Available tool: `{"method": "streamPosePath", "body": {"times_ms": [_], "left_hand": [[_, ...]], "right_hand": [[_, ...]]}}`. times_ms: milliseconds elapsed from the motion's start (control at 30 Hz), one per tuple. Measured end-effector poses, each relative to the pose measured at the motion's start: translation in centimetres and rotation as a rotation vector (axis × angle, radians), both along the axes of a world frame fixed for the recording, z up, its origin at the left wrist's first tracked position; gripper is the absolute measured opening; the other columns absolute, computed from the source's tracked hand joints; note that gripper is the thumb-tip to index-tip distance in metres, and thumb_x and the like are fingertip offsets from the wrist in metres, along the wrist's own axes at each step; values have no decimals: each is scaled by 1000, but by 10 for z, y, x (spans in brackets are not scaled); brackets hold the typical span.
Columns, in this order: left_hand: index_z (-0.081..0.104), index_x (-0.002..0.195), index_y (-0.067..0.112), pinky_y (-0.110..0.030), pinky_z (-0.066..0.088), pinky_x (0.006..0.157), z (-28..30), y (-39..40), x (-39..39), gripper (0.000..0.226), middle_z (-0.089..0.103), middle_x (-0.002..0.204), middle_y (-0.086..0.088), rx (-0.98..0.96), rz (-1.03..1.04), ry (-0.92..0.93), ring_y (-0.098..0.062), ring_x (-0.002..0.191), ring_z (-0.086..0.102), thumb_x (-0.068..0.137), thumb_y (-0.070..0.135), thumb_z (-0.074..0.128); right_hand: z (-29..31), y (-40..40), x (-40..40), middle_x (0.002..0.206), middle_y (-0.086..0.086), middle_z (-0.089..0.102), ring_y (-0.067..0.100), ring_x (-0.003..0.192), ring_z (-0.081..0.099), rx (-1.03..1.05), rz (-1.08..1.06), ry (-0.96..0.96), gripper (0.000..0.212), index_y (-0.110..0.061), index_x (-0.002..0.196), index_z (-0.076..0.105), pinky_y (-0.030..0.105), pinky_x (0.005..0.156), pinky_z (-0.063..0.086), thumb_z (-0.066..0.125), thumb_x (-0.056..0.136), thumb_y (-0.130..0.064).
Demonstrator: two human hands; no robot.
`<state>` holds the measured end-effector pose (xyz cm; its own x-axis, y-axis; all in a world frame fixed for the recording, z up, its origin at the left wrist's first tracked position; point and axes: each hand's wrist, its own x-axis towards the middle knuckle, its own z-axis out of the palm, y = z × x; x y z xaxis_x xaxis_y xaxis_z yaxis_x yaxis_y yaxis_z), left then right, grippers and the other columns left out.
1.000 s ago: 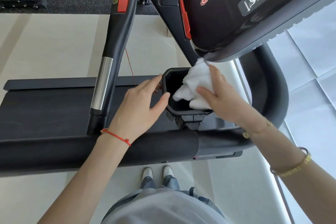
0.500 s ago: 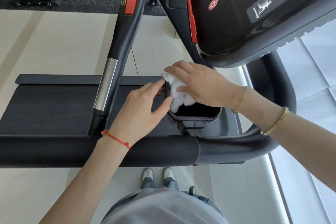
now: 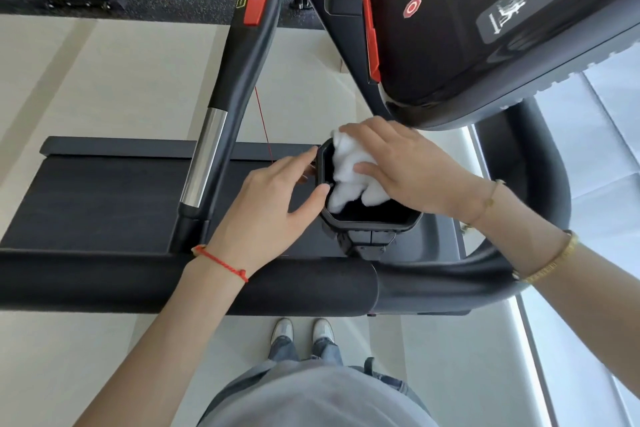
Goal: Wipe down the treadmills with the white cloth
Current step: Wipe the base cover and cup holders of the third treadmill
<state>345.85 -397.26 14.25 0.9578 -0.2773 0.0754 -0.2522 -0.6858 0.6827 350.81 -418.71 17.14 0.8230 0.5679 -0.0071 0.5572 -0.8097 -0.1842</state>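
here, nearest the camera, a grey shirt [image 3: 311,399] fills the bottom edge, with two white sneakers [image 3: 301,331] on the pale floor [image 3: 86,357] just beyond it. past them runs the treadmill's thick black front handlebar [image 3: 138,284], curving up at its right end. both forearms cross over it.

the left hand [image 3: 263,208], a red string bracelet [image 3: 221,262] at its wrist, rests against the left outer wall of the black cup holder [image 3: 374,225]; its fingers are straight and spread a little, the thumb tip touching the rim, nothing pinched.

the right hand [image 3: 408,170], with gold bracelets [image 3: 550,263] on its wrist and forearm, presses the white cloth [image 3: 349,173] down into the cup holder. the fingers curl over the top of the cloth and the thumb lies across its near side, so it is held bunched under the palm. the cloth is a soft, fluffy, crumpled wad, bright white, its folds sitting in the holder's far left part and lapping over that rim; the near part of the holder shows dark.

left of the holder a black side handle [image 3: 239,73] with a chrome section and a red button rises away, over the dark running belt [image 3: 86,198]. at the far right edge hangs the control console [image 3: 485,21] with green and red buttons.
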Motion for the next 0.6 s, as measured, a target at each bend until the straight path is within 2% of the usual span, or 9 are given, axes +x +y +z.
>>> {"method": "streamPosePath", "body": {"times_ms": [100, 200, 233, 300, 367, 433, 533, 567, 600], "left_hand": [[44, 146, 21, -38, 46, 100, 0, 0, 0, 57, 62, 116, 5, 3, -1, -8, -13, 111, 58, 94, 44, 48], [43, 146, 23, -40, 44, 103, -1, 1, 1, 56, 62, 118, 6, 10, -3, -8, -12, 112, 58, 95, 45, 47], [43, 146, 23, -39, 44, 103, -1, 1, 0, 56, 62, 119, 6, 11, -2, -7, -12, 113, 58, 95, 46, 47], [43, 146, 23, -38, 45, 103, -1, 0, 0, 57, 62, 122, 5, 6, 2, -10, -12, 115, 57, 95, 46, 47], [43, 147, 23, -39, 45, 103, -2, 1, 0, 57, 61, 126, 5, 0, 6, -9, -13, 117, 57, 95, 45, 49], [42, 147, 22, -38, 45, 104, -3, 1, 0, 57, 61, 127, 5, 0, 7, -12, -12, 116, 57, 95, 44, 49], [42, 147, 24, -25, 45, 96, -3, 1, 0, 57, 61, 126, 6, 13, 6, -26, -2, 92, 57, 95, 45, 49], [42, 147, 24, -25, 45, 96, -3, 1, 0, 57, 61, 127, 5, 12, 2, -31, -2, 93, 57, 95, 45, 49], [42, 147, 23, -29, 45, 100, -3, 1, 0, 57, 61, 128, 5, 6, -3, -31, -4, 102, 58, 95, 45, 48]], "right_hand": [[-3, 5, 0, 127, 8, 51, 30, 108, 52, -21, -20, -67, 47, -13, 143, 39, 41, 94, 39, 43, 100, -33], [-9, -5, -21, 135, 11, 45, 31, 116, 48, 149, -166, -22, 51, -11, 146, 34, 27, 95, 34, 49, 99, -24], [-10, -9, -29, 140, 11, 40, 30, 117, 48, 243, -258, 33, 54, -13, 149, 29, 23, 89, 33, 49, 99, -23], [-13, -12, -46, 144, 10, 33, 25, 104, 51, 359, -437, 145, 61, -17, 152, 18, 21, 76, 33, 46, 100, -29], [-17, -13, -62, 139, 10, 37, 18, 94, 48, 404, -537, 187, 63, -14, 151, 14, 18, 68, 30, 44, 99, -33], [-20, -12, -72, 130, 6, 40, 17, 91, 48, 433, -581, 211, 61, -8, 148, 16, 19, 64, 29, 42, 100, -35], [-20, -10, -57, 118, 3, 38, 20, 94, 49, 414, -599, 234, 56, -3, 141, 24, 21, 62, 27, 44, 100, -34], [-18, -8, -47, 117, 5, 40, 20, 95, 48, 413, -589, 231, 53, -2, 139, 27, 20, 64, 27, 45, 100, -33], [-16, -7, -37, 119, 7, 43, 21, 98, 48, 418, -573, 231, 51, -2, 138, 29, 21, 69, 28, 46, 100, -31]]}}
